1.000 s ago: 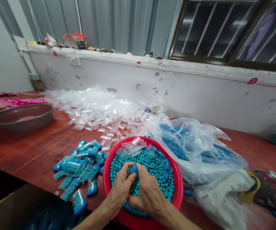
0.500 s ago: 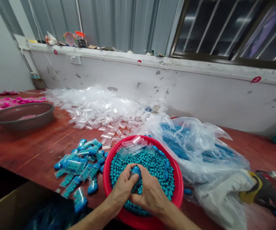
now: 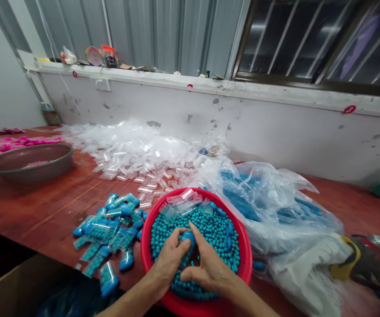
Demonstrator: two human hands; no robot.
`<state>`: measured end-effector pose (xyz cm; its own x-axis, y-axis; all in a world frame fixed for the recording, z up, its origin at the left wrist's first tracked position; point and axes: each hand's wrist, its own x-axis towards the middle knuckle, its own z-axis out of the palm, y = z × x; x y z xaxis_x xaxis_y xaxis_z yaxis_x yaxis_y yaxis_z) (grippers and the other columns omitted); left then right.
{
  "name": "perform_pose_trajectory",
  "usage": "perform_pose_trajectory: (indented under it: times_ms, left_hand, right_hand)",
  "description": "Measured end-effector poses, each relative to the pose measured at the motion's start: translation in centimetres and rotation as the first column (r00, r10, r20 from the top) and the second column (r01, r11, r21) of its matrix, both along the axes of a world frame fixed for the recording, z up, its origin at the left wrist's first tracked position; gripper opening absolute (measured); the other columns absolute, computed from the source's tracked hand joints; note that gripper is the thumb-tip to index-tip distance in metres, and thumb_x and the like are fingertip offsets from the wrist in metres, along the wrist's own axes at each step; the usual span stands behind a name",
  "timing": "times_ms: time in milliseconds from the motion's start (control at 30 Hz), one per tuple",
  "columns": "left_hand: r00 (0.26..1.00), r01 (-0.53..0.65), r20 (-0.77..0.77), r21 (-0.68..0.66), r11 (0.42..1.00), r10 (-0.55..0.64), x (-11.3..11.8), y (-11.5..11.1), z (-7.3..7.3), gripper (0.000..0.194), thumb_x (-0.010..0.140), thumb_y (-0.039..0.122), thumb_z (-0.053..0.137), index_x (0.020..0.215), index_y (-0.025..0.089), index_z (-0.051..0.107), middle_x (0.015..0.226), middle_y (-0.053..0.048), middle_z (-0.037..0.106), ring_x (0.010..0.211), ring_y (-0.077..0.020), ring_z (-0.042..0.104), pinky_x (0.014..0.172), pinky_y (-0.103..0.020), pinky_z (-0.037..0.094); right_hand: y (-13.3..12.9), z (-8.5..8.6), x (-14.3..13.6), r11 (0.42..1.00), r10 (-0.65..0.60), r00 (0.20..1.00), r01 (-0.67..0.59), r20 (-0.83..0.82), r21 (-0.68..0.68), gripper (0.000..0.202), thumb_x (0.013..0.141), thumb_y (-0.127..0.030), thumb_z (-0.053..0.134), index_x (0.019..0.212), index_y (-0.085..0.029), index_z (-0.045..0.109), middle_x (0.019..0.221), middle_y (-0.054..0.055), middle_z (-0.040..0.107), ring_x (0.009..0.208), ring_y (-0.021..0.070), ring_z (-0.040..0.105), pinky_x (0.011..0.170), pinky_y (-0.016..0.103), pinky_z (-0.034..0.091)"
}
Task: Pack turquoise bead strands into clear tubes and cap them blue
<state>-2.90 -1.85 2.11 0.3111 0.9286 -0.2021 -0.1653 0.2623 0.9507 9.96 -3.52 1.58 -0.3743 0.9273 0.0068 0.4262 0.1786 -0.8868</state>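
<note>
Two hands over one red basin (image 3: 146, 240), left (image 3: 168, 255) curled round one blue-capped container (image 3: 187, 246) — right (image 3: 208, 264) loosely open.

The single view looks from the wearer's head, forward and steeply down — close over the red basin (image 3: 146, 246) at lower centre. The wall (image 3: 163, 105) and window (image 3: 308, 44) — upper half and upper right — sit farther off.

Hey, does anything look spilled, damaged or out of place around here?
The white wall has dark patches, as if its paint has chipped. Blue caps lie among the beads, perhaps on purpose. I see no beads spilled on the table.
</note>
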Motion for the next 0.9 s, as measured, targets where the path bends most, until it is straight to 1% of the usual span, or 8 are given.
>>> perform_pose_trajectory:
  times_ms: [133,267,433,533,600,667,767,900]
  left_hand:
    - [0.999,0.037,-0.024,-0.080,0.996,-0.039,-2.5,0.1,0.3,0.042,0.071,0.041,0.053,0.106,0.020,0.042,0.062,0.005,0.051,0.048,-0.0096,0.049,0.045,-0.020,0.037]
    - [0.941,-0.179,-0.231,0.283,0.942,0.248,-7.4,2.5,1.0,0.040,0.070,0.037,0.055,0.106,0.020,0.048,0.084,0.000,0.059,0.074,-0.0142,0.056,0.067,-0.026,0.045]
    - [0.589,-0.288,-0.560,0.529,0.798,0.583,-13.2,6.9,0.4,0.049,0.073,0.041,0.046,0.116,0.018,0.046,0.092,-0.006,0.060,0.081,-0.0213,0.058,0.073,-0.034,0.046]
    - [0.329,-0.236,-0.607,0.689,0.686,0.723,-14.2,8.0,0.1,0.057,0.075,0.037,0.043,0.126,0.013,0.035,0.113,-0.014,0.052,0.103,-0.0279,0.050,0.088,-0.042,0.038]
    - [0.258,-0.156,-0.570,0.772,0.616,0.780,-13.7,7.9,0.2,0.054,0.077,0.035,0.041,0.124,0.010,0.036,0.119,-0.016,0.047,0.111,-0.0291,0.043,0.093,-0.043,0.034]
    - [0.292,-0.086,-0.563,0.789,0.608,0.773,-12.6,7.3,0.6,0.045,0.079,0.035,0.039,0.117,0.012,0.044,0.115,-0.014,0.051,0.109,-0.0271,0.045,0.092,-0.041,0.035]
    - [0.457,0.013,-0.596,0.747,0.665,0.660,-10.7,5.9,0.9,0.035,0.080,0.035,0.038,0.107,0.017,0.052,0.106,-0.008,0.057,0.100,-0.0219,0.052,0.088,-0.036,0.040]
    - [0.606,0.117,-0.617,0.694,0.710,0.503,-8.5,4.4,0.8,0.029,0.081,0.031,0.039,0.102,0.018,0.055,0.102,-0.006,0.061,0.097,-0.0191,0.054,0.087,-0.032,0.041]
  right_hand:
    - [0.5,-0.4,1.9,0.982,-0.094,0.991,0.075,-0.098,-0.174,0.087,0.067,-0.025,0.061,0.137,-0.018,0.009,0.116,0.009,0.044,0.068,0.0123,0.052,0.059,0.025,0.046]
    - [1.3,-0.6,4.3,0.994,-0.079,0.989,0.088,0.129,-0.066,0.052,0.075,-0.028,0.053,0.123,-0.012,0.042,0.098,0.007,0.055,0.070,0.0142,0.052,0.067,0.028,0.044]
    - [1.9,-0.6,4.8,0.999,0.020,0.948,-0.027,0.316,0.017,0.039,0.079,-0.032,0.049,0.113,-0.014,0.052,0.094,0.007,0.062,0.086,0.0192,0.055,0.079,0.030,0.042]
    - [2.5,-0.3,3.1,0.985,0.035,0.878,-0.110,0.477,0.130,0.036,0.081,-0.029,0.048,0.114,-0.016,0.051,0.100,0.009,0.060,0.094,0.0210,0.054,0.082,0.031,0.041]
    - [3.1,-0.1,1.4,0.955,0.064,0.806,-0.220,0.588,0.198,0.038,0.079,-0.026,0.051,0.116,-0.019,0.048,0.102,0.008,0.057,0.092,0.0211,0.056,0.077,0.031,0.043]
    - [3.9,0.1,-0.4,0.909,0.108,0.740,-0.344,0.664,0.236,0.043,0.076,-0.025,0.055,0.117,-0.021,0.044,0.103,0.007,0.055,0.086,0.0205,0.057,0.070,0.029,0.045]
    - [4.9,-0.2,-2.2,0.841,0.178,0.651,-0.490,0.738,0.230,0.034,0.077,-0.026,0.054,0.110,-0.020,0.047,0.100,0.006,0.055,0.078,0.0180,0.059,0.062,0.025,0.046]
    - [4.8,-1.2,-2.8,0.816,0.183,0.578,-0.540,0.795,0.205,0.025,0.079,-0.031,0.052,0.098,-0.015,0.051,0.091,0.007,0.057,0.068,0.0179,0.059,0.055,0.026,0.046]
